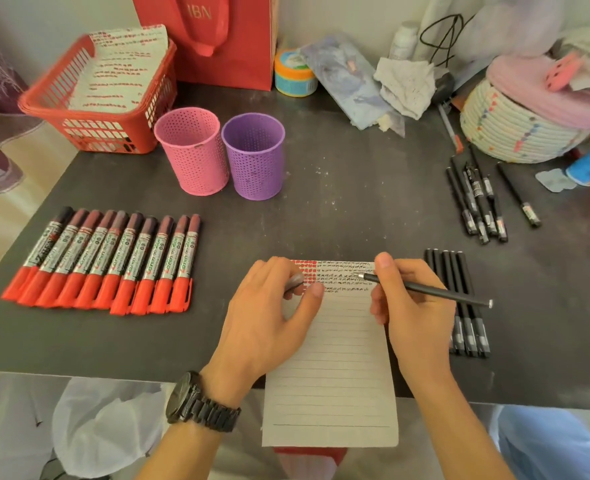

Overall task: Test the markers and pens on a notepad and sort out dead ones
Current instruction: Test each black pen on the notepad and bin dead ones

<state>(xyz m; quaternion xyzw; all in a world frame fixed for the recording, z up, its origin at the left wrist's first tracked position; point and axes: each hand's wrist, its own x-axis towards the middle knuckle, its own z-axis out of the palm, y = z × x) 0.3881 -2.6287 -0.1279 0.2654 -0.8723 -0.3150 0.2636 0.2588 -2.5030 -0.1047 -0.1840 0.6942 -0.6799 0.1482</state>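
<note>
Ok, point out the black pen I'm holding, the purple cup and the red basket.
black pen (428,290), head view, mid barrel
purple cup (253,161), head view, front wall
red basket (113,131), head view, front wall

A red paper bag (224,46) stands at the back of the dark table (355,202). Just right of it sits a round tub (293,76) with an orange band, then a marbled pouch (349,81) and a crumpled cloth (406,86). Far to the bag's right is a woven rope basket (515,133).
</note>
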